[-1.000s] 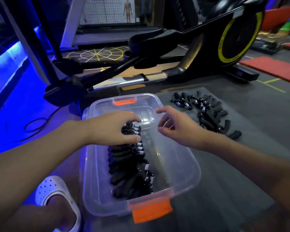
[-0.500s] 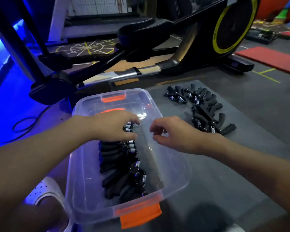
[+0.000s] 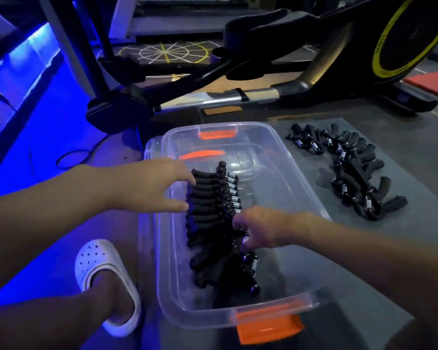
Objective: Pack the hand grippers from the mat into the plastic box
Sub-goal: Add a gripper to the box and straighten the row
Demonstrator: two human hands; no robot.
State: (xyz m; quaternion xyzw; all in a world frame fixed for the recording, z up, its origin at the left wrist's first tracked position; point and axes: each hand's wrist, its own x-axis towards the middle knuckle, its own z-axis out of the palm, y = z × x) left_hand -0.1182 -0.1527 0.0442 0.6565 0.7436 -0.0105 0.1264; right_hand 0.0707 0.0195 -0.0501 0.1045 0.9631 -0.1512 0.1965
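Black hand grippers (image 3: 208,198) line the clear plastic box (image 3: 299,173), a left hand (image 3: 152,185) spread open against the row, the right hand (image 3: 263,228) curled onto it, grasp unclear, while a sizeable pile (image 3: 352,173) waits on the mat (image 3: 415,152).

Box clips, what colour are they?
Orange, clearest on the near clip in the head view.

The fingertips of the right grip (image 3: 262,229) are sunk among the hand grippers (image 3: 208,198) in the plastic box (image 3: 299,178), so whether they pinch one cannot be told. At the near end of the box the grippers merge into one dark mass, and single units cannot be told apart. The flywheel (image 3: 412,36) of the exercise machine (image 3: 258,94) is cut off by the top and right edges.
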